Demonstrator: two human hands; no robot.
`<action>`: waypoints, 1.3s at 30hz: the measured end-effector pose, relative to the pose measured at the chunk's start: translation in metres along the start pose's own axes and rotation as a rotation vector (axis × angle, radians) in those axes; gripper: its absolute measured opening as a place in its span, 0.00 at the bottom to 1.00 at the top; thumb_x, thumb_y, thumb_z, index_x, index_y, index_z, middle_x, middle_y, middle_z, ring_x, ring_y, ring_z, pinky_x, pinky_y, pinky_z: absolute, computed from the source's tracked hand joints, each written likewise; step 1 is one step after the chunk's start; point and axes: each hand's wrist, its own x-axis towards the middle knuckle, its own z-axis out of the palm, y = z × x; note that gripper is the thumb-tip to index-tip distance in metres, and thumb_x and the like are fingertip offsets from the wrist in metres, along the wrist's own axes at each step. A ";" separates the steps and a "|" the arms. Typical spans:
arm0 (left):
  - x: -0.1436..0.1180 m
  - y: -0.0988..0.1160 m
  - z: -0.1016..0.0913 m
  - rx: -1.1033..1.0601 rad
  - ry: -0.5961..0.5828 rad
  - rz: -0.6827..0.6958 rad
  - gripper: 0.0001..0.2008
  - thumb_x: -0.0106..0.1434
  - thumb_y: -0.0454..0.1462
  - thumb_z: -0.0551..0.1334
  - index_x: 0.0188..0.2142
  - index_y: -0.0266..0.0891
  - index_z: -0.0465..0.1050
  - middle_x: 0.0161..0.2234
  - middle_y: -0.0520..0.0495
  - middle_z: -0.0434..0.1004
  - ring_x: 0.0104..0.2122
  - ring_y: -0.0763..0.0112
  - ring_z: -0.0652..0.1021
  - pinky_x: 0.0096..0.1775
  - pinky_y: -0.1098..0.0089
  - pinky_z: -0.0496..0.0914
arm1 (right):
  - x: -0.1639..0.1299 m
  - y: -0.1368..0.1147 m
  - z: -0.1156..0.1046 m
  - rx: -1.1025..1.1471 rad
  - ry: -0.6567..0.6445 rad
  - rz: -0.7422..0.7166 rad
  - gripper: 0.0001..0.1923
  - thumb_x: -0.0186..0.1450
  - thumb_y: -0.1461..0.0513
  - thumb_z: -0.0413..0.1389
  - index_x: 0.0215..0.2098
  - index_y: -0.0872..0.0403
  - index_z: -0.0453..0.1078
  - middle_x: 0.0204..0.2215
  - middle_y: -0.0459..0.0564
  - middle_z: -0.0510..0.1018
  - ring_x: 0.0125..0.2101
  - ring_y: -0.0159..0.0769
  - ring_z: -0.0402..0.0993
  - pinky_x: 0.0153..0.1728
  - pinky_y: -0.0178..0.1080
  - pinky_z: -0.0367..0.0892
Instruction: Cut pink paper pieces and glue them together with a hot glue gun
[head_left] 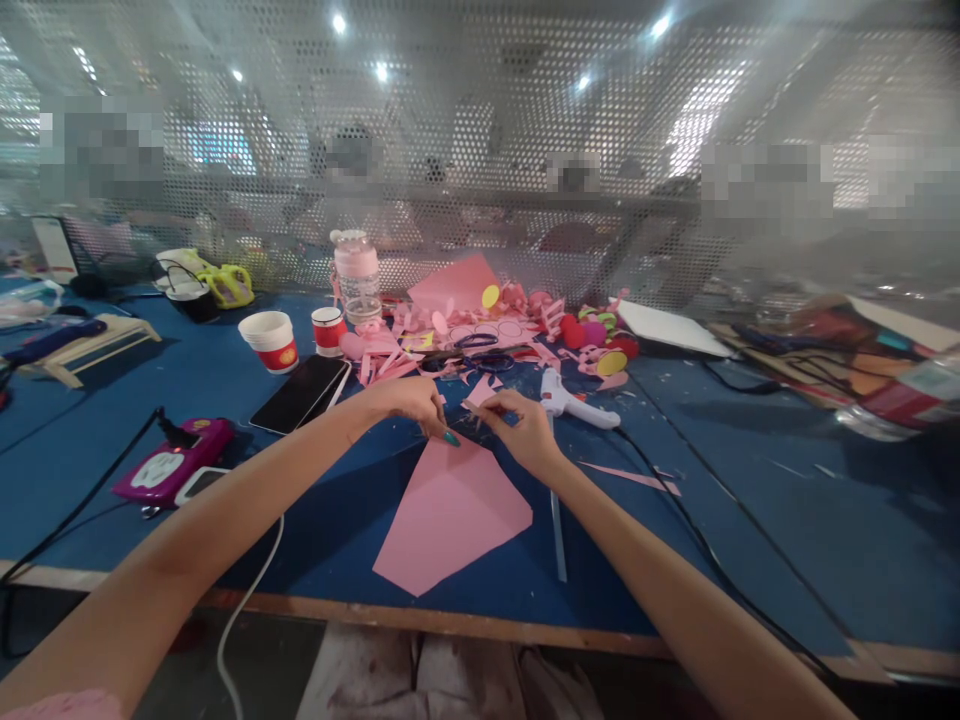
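Note:
My left hand [409,402] and my right hand [517,425] meet over the blue table [750,500], fingertips close together. Between them they pinch a small pink paper strip [480,408]. Just below the hands lies a large pink paper sheet [450,515], flat on the table. A white glue gun [570,402] rests right of my right hand. Black scissors [469,357] lie behind the hands among pink scraps.
A black phone [300,392], two red-and-white paper cups [270,342], a pink-lidded bottle [358,275] and a purple device [176,460] with cables stand at the left. Pink scraps and coloured foam pieces [592,335] pile up behind. A perforated screen [480,150] backs the table.

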 end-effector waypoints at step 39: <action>0.012 -0.006 0.016 0.019 0.161 -0.035 0.11 0.40 0.36 0.67 0.27 0.36 0.80 0.20 0.55 0.74 0.23 0.73 0.71 0.26 0.76 0.62 | -0.010 -0.021 0.023 -0.501 -0.190 0.031 0.14 0.65 0.61 0.48 0.31 0.49 0.76 0.52 0.49 0.68 0.51 0.52 0.52 0.50 0.58 0.49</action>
